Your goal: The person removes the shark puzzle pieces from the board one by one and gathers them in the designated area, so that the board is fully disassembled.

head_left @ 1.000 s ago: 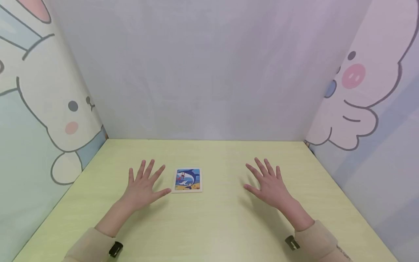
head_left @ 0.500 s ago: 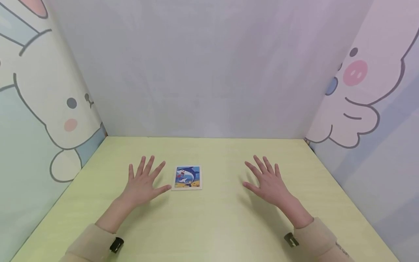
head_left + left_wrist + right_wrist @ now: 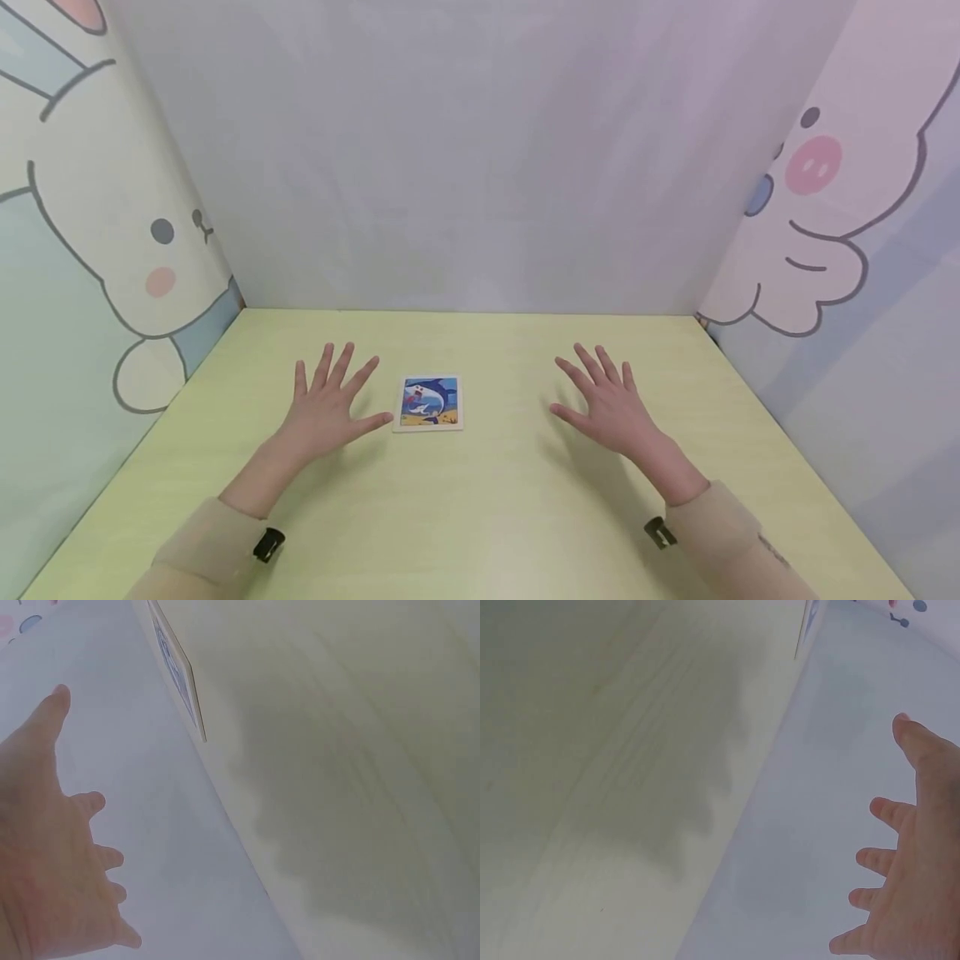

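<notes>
A square picture puzzle or tile (image 3: 429,402) with a white border lies flat on the table, showing a blue and white shark over a sandy seabed. To its left hovers my left hand (image 3: 322,417), fingers spread, thumb tip close to the tile's left edge in the head view. Farther off on the right side, my right hand (image 3: 611,408) is also spread in the air above the table. Neither hand holds anything. In the left wrist view the tile (image 3: 178,667) appears edge-on, beyond the left hand (image 3: 56,847). The right wrist view catches only a sliver of it past the right hand (image 3: 915,862).
The pale yellow-green table (image 3: 480,500) runs back to a plain grey-white wall (image 3: 465,158). A rabbit print covers the left side panel (image 3: 60,375), and a pig print is on the right one (image 3: 900,350). Both sleeves have a dark clip (image 3: 268,545) at the cuff.
Both hands have shifted slightly forward, and the right one a little toward the left. The head view has tilted slightly. The tile stays where it was on the table.
</notes>
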The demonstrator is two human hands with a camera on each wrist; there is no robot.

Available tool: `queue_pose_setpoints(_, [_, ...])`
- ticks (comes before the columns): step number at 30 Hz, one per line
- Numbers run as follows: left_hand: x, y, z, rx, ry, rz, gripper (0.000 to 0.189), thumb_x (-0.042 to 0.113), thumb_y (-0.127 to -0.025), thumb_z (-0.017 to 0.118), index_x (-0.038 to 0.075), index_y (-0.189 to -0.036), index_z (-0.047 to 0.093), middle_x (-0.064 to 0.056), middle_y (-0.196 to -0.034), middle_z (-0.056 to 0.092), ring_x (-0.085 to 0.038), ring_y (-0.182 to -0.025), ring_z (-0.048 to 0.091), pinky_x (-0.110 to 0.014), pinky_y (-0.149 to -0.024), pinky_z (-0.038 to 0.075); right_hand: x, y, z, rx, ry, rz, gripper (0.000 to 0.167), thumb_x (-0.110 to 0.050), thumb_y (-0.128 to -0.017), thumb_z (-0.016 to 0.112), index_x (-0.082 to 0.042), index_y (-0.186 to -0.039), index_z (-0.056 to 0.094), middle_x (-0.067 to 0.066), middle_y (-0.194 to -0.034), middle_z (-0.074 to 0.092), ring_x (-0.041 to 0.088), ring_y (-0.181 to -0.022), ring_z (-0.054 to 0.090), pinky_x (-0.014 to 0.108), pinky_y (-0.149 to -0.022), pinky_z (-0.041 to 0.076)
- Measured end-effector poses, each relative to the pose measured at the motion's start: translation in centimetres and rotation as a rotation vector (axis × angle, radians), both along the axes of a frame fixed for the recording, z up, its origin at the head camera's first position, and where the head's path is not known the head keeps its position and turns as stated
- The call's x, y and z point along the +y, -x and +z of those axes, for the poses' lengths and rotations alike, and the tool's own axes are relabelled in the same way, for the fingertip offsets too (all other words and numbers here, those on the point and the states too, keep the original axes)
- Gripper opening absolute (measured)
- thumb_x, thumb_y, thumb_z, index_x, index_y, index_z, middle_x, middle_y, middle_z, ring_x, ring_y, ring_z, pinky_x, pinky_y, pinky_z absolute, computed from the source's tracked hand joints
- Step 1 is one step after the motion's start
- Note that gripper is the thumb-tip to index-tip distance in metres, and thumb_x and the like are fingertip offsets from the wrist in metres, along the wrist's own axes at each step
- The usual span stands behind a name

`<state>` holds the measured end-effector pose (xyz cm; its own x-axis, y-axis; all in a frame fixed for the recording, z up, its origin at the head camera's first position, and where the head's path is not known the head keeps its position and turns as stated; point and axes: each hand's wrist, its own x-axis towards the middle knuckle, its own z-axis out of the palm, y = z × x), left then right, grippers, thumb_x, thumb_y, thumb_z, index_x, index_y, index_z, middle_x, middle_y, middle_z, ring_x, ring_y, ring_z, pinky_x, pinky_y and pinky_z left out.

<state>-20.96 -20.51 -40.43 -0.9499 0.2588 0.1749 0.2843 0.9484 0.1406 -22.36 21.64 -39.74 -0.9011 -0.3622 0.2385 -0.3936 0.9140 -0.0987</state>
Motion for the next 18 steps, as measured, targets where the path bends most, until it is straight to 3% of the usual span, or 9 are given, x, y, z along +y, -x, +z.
queue_pose_setpoints(8, [0.5, 1.2, 0.7, 0.051, 0.019, -0.034, 0.091, 0.071, -0.079, 0.053, 0.022, -0.151, 0.025, -0.017, -0.158, 0.005, -0.036, -0.144, -0.012, -0.067, -0.107, -0.005, -1.9, 1.5, 0.8, 0.015, 0.037, 0.028, 0.074, -0.062, -0.087, 0.052, -0.026, -0.148, 0.032, 0.007, -0.158, 0.017, 0.035, -0.145, 0.006, 0.067, -0.108, 0.008])
queue_pose_setpoints(18, [1.2, 3.4, -0.4, 0.074, 0.009, -0.096, 0.095, 0.070, -0.078, 0.057, 0.018, -0.151, 0.024, -0.017, -0.158, 0.010, -0.035, -0.145, -0.005, -0.064, -0.110, -0.003, -5.5, 3.9, 0.9, -0.006, 0.105, 0.151, 0.071, -0.051, -0.088, 0.059, -0.019, -0.146, 0.035, 0.012, -0.156, 0.021, 0.035, -0.144, 0.012, 0.061, -0.110, 0.019])
